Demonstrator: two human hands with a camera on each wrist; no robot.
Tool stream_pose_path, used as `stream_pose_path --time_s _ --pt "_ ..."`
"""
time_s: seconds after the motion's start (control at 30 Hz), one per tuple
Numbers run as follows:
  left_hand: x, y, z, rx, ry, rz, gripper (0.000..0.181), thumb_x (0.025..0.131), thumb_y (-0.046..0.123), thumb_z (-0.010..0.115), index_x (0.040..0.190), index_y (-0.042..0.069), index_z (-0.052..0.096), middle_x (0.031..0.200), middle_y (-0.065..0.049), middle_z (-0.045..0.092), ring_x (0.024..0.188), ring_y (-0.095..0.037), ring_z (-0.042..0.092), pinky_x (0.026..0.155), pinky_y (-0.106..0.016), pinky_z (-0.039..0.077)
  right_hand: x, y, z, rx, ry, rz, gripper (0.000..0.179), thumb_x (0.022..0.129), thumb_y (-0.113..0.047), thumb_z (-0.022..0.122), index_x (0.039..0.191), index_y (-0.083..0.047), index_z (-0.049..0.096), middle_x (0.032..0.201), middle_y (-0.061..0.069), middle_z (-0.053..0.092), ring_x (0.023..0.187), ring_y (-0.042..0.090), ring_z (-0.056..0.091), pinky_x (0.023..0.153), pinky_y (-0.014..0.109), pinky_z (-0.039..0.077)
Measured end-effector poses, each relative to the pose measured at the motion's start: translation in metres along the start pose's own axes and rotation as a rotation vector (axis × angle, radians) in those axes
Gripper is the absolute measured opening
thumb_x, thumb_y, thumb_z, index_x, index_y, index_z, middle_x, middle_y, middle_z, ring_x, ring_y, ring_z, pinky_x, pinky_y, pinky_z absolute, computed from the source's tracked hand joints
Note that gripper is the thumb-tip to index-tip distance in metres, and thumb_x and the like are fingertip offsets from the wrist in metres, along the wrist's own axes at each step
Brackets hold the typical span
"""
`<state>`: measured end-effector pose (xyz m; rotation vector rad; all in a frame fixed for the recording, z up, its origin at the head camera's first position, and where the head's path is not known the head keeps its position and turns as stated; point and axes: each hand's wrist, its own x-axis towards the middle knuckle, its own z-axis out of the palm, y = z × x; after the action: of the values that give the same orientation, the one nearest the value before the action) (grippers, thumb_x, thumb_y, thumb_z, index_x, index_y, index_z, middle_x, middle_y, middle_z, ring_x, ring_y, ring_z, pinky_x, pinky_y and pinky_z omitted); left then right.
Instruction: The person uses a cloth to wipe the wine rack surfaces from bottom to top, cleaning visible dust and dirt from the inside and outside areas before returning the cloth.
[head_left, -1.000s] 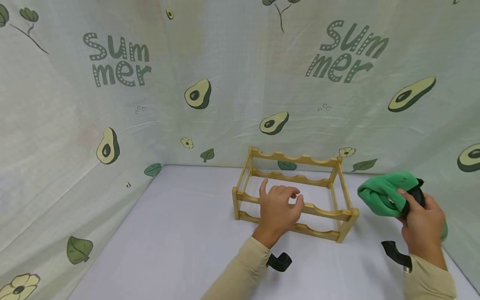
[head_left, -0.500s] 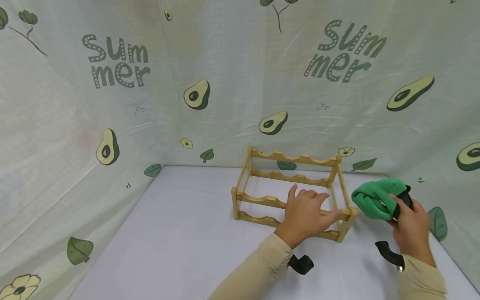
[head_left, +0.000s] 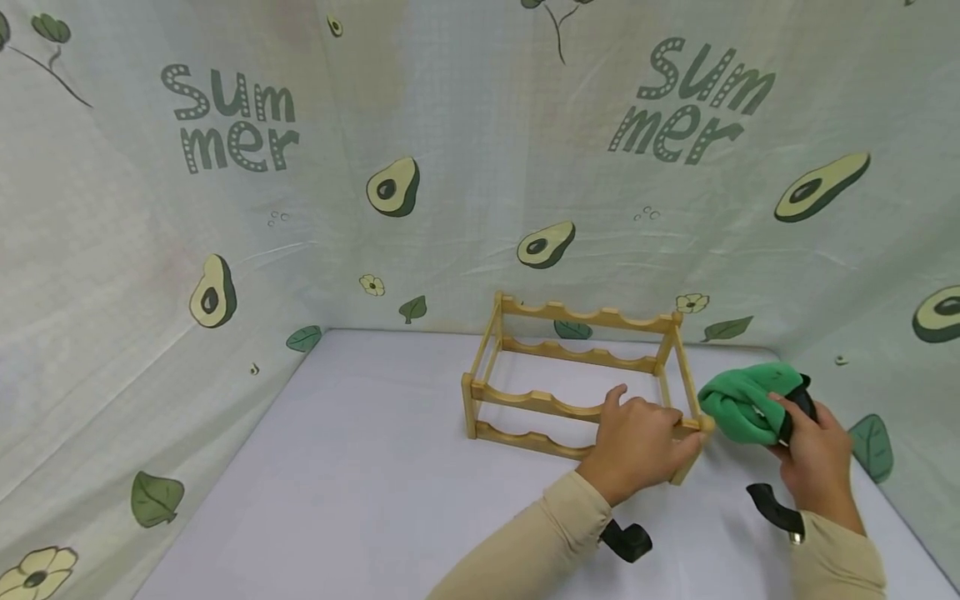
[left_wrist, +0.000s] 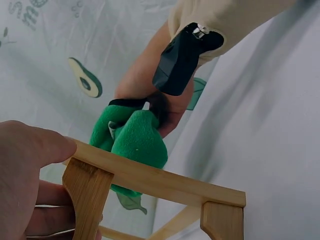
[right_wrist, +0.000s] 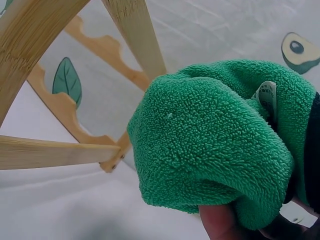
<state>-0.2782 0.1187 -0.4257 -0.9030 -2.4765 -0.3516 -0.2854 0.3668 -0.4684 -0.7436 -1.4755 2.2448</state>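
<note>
Left hand (head_left: 640, 443) clamps the wooden rack (head_left: 542, 403) by its right front corner; right hand (head_left: 819, 462) grips green cloth (head_left: 745, 406) just beside that corner, end rail (left_wrist: 165, 178) partly masking it in left wrist view; patterned curtain (head_left: 465, 108) hangs behind the rack.

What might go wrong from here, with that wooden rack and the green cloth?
Two things, perhaps. Only the left hand grips the wooden rack, at one front corner, so a hard push might slide or twist it on the table. And the green cloth, bunched in the right hand, is right by that end; a loose fold might snag on the wood.
</note>
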Motion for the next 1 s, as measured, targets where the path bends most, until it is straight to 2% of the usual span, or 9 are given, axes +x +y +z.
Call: stream_pose_path --time_s 0.1,0.3,0.47,0.57,0.67,0.83,0.93,1.0 --pt "0.002 0.003 0.0 0.022 0.007 0.004 0.042 0.097 0.056 0.054 0.063 0.032 0.058 0.05 0.019 0.047 0.056 0.002 0.049 0.101 -0.046 0.04 0.001 0.0 0.0 -0.013 -0.013 -0.009 0.063 0.089 -0.024 0.079 0.145 -0.023 0.05 0.156 0.0 0.026 0.112 0.01 0.043 0.055 0.021 0.052" --pt "0.007 0.01 0.0 0.06 0.012 0.022 0.038 0.096 0.061 0.055 0.072 0.032 0.06 0.051 0.018 0.045 0.058 0.0 0.055 0.099 -0.045 0.041 0.001 0.001 -0.003 -0.028 -0.022 -0.001 0.067 0.091 -0.024 0.077 0.15 -0.021 0.045 0.156 0.0 0.027 0.113 0.008 0.042 0.055 0.02 0.051" --pt "0.006 0.013 -0.001 0.098 0.05 0.042 0.044 0.094 0.068 0.051 0.071 0.031 0.054 0.054 0.016 0.045 0.057 -0.002 0.055 0.094 -0.043 0.043 -0.002 0.003 -0.009 -0.021 -0.083 -0.024 0.061 0.09 -0.023 0.077 0.144 -0.021 0.049 0.136 -0.007 0.042 0.103 0.006 0.048 0.059 0.023 0.054" --pt "0.008 0.016 -0.001 0.116 0.056 0.032 0.048 0.094 0.072 0.047 0.068 0.032 0.052 0.054 0.015 0.046 0.055 -0.003 0.052 0.092 -0.042 0.044 -0.002 0.003 -0.01 -0.013 -0.112 -0.043 0.057 0.09 -0.022 0.077 0.141 -0.021 0.05 0.126 -0.01 0.045 0.099 0.006 0.051 0.061 0.023 0.055" --pt "0.009 0.02 0.0 0.131 0.023 -0.012 0.055 0.092 0.077 0.041 0.063 0.031 0.051 0.053 0.013 0.047 0.053 -0.006 0.051 0.089 -0.042 0.043 -0.002 0.005 -0.011 -0.012 -0.12 -0.052 0.051 0.091 -0.022 0.076 0.137 -0.021 0.053 0.124 -0.009 0.046 0.098 0.006 0.052 0.061 0.024 0.054" --pt "0.012 0.027 -0.001 0.141 -0.083 -0.1 0.065 0.088 0.084 0.035 0.059 0.028 0.052 0.053 0.009 0.052 0.052 -0.011 0.053 0.088 -0.043 0.041 0.0 0.009 -0.011 0.0 -0.123 -0.039 0.045 0.091 -0.022 0.076 0.133 -0.021 0.056 0.123 -0.008 0.047 0.098 0.007 0.052 0.062 0.024 0.054" --pt "0.012 0.03 -0.002 0.146 -0.124 -0.105 0.066 0.089 0.083 0.035 0.057 0.027 0.053 0.051 0.009 0.051 0.053 -0.012 0.053 0.089 -0.043 0.04 0.0 0.009 -0.012 -0.004 -0.119 -0.032 0.051 0.092 -0.023 0.076 0.137 -0.021 0.053 0.126 -0.009 0.046 0.1 0.007 0.05 0.062 0.024 0.054" --pt "0.011 0.031 -0.002 0.152 -0.124 -0.092 0.064 0.091 0.08 0.038 0.057 0.027 0.052 0.05 0.009 0.049 0.052 -0.011 0.053 0.088 -0.042 0.04 0.001 0.008 -0.013 -0.009 -0.114 -0.029 0.055 0.092 -0.023 0.076 0.14 -0.021 0.05 0.128 -0.009 0.045 0.101 0.007 0.049 0.062 0.024 0.054"
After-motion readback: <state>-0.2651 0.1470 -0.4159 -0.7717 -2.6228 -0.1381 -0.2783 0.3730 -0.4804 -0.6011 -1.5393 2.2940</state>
